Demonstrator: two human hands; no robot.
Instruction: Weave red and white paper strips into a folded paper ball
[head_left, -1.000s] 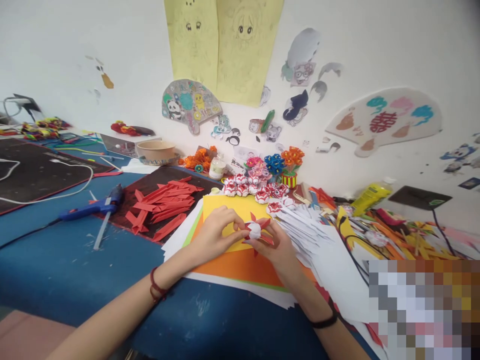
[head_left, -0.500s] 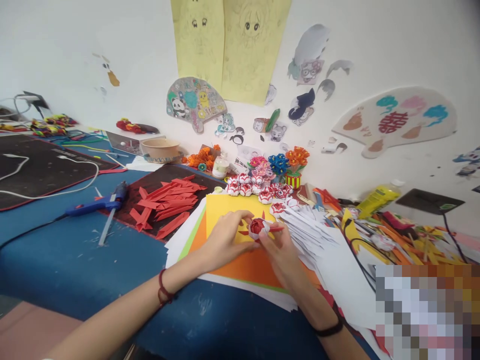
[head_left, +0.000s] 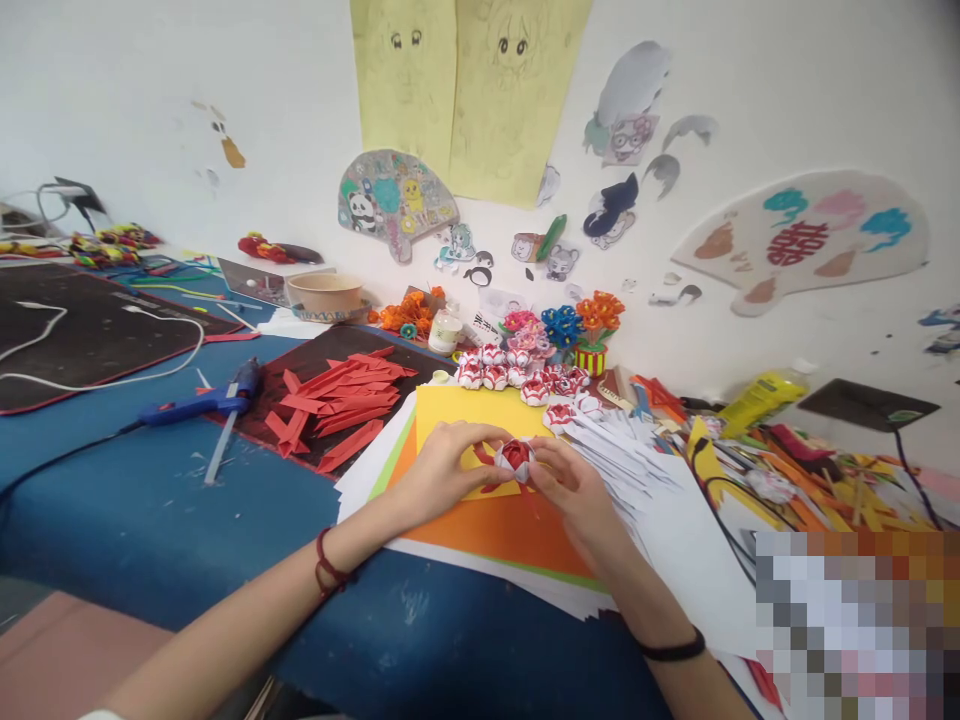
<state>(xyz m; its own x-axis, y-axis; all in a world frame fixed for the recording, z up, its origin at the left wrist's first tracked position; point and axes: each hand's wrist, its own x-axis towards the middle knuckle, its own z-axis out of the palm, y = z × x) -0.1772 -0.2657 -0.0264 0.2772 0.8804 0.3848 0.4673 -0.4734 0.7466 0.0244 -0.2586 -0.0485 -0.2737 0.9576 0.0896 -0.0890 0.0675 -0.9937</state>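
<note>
Both hands work one small red-and-white paper lotus (head_left: 514,457), held just above the stack of coloured paper sheets (head_left: 495,525) near the middle of the bench. Left hand (head_left: 442,470) closes thumb and forefinger on the flower's left side; right hand (head_left: 574,482) pinches its right side; fingers (head_left: 541,466) of both hands curl tight on the piece, none spread. The lotus looks partly formed: red centre exposed, white petals turned up around it, a red tip or two sticking out at the left, so my judgement is that petal shaping is under way, not finished. Done so far, as the layout reads: a cluster of finished paper lotuses (head_left: 517,375) sits toward the far edge of the bench, beyond the yellow sheet. Left to use: a pile of red folded strips (head_left: 337,395) on a dark mat to the left of the stack, and a fan of white folded strips (head_left: 622,460) just right of the hands. Surroundings: blue glue gun (head_left: 199,402) with its cord, well apart toward the left; a paper bowl (head_left: 326,293) and a small jar (head_left: 447,330) near the wall; paper flowers in a pot (head_left: 585,330) behind the finished pieces; a heap of mixed paper scraps (head_left: 810,470) toward the right edge. The white strips lie close to the right wrist and could be brushed. Lower right corner of the view is blurred out.
</note>
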